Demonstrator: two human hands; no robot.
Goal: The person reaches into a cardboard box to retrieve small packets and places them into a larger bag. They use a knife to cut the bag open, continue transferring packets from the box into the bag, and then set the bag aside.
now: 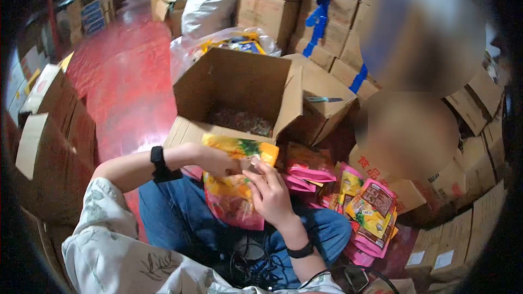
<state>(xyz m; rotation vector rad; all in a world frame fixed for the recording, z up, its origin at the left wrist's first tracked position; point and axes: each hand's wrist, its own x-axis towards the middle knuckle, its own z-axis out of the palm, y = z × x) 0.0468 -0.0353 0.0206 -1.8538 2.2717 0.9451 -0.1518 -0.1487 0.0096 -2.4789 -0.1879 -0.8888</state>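
Observation:
Over the lap, a yellow and pink printed bag [231, 198] hangs upright between my two hands. My left hand [215, 160] is at its upper part, with the fingers bent and partly hidden. Beside it, my right hand [269, 193] has its thumb and fingers pinched on the bag near the middle. Just beyond the hands stands an open cardboard box [229, 81] with small, loose contents at the bottom that I cannot make out. To the right of my hands, pink and yellow bags [373, 209] lie in a pile, next to more pink-edged bags [308, 163].
A second carton [321, 114] with a blade-like tool [324, 99] on it adjoins the open box. Behind are a clear plastic sack [182, 51], a white sack [210, 2] and stacked cartons [269, 13]. Cartons [52, 179] line the left; blurred patches cover the upper right.

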